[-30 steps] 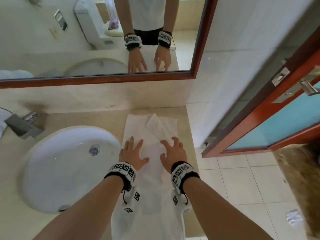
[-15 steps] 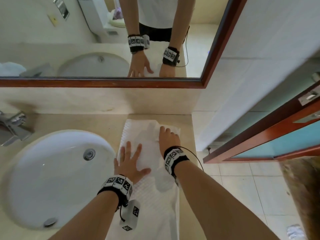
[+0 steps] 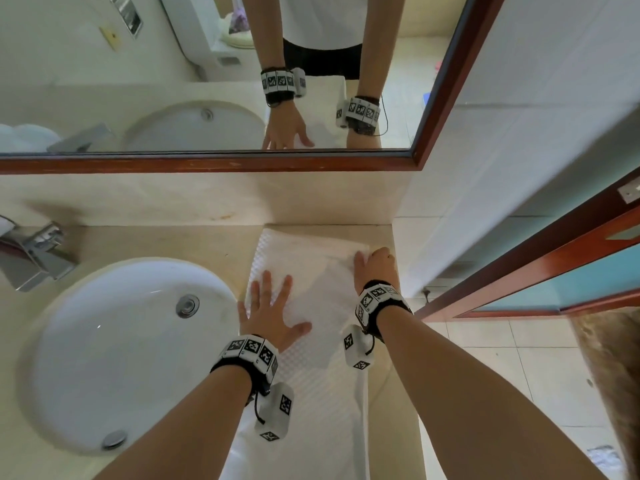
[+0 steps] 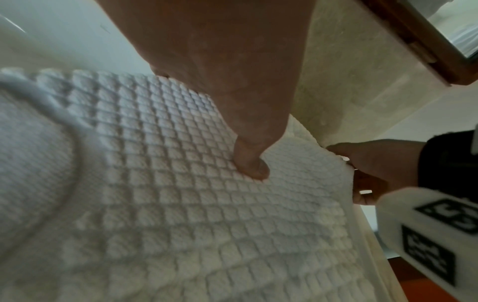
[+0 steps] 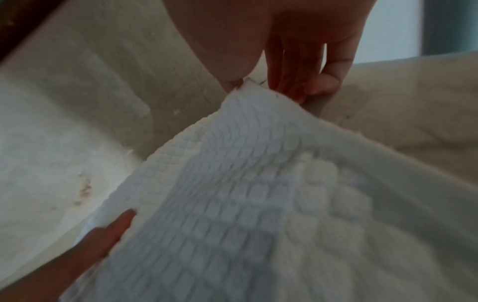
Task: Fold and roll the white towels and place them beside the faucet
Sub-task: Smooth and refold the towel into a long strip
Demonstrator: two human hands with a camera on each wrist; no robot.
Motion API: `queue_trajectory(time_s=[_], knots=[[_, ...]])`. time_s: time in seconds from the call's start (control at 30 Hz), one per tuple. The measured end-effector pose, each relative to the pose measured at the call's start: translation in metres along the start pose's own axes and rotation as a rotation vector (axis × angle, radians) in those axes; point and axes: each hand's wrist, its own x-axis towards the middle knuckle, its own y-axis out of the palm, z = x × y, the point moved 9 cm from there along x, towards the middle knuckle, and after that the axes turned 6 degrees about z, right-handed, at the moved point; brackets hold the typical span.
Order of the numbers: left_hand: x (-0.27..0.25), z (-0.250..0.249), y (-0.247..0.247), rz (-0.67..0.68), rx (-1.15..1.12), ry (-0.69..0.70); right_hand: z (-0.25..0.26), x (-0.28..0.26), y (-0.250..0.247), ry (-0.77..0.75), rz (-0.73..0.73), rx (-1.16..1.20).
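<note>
White waffle-weave towel [image 3: 313,306], lengthwise on the worktop [image 3: 166,242] right of the sink [image 3: 114,348]: right hand [image 3: 375,268], lately flat mid-towel, now pinches the far right corner, left hand [image 3: 268,315] pressing with fingers spread wide; folding under way, rolling not begun.

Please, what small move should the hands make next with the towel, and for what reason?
Probably the right hand should fold the far right corner it pinches across the white towel, while the left hand presses flat as an anchor. The towel lies unrolled on the counter right of the sink, away from the faucet.
</note>
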Motion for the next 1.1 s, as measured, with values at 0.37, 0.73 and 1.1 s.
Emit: queue_trajectory(time_s=[0.37,0.73,1.1], knots=[[0.01,-0.007,-0.008,-0.068,-0.028,0.024,0.013,0.052,0.003,0.009,-0.029,0.082],[0.037,-0.015,-0.023,-0.066,-0.057,-0.012,0.019,0.083,-0.01,0.052,-0.029,0.066],[0.004,-0.017,-0.034,-0.109,-0.019,-0.035,-0.042,-0.091,0.016,-0.032,-0.031,-0.014]])
